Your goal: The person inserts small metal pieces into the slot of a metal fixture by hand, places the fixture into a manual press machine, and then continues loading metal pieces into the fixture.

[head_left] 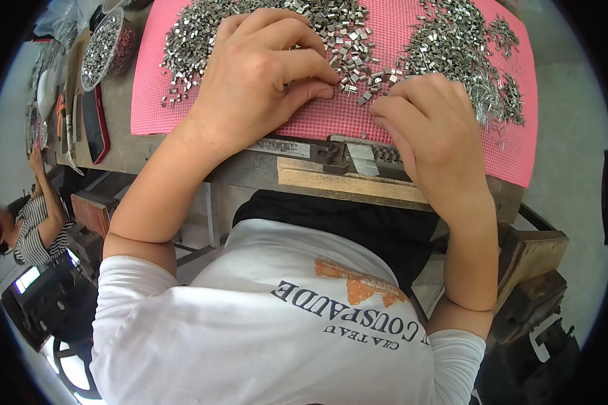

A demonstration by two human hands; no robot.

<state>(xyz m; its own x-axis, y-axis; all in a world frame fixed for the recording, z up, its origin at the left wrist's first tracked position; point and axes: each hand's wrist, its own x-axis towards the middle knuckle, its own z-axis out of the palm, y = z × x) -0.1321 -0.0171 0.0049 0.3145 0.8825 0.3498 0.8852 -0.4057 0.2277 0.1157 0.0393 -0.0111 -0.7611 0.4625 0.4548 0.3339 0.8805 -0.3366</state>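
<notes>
Small silver metal components (348,50), some with thin wire leads, lie heaped on a pink textured mat (152,115). My left hand (267,74) rests over the left heap, its thumb and index finger brought close together beside loose pieces. Opposite it, my right hand (432,121) has curled fingers, with the fingertips low over the mat near the same loose pieces. Whatever either hand pinches is too small or hidden to make out. Below the hands, a dark metal rail fixture (331,154) runs along the table edge, with a row of small parts in its right portion.
A second heap of components (446,40) spreads over the mat's right side. At the left stand a clear tub (105,50) of similar pieces and a dark red-edged flat case (96,125). A wooden strip (344,183) lines the table's front edge. Another person (37,223) works at far left.
</notes>
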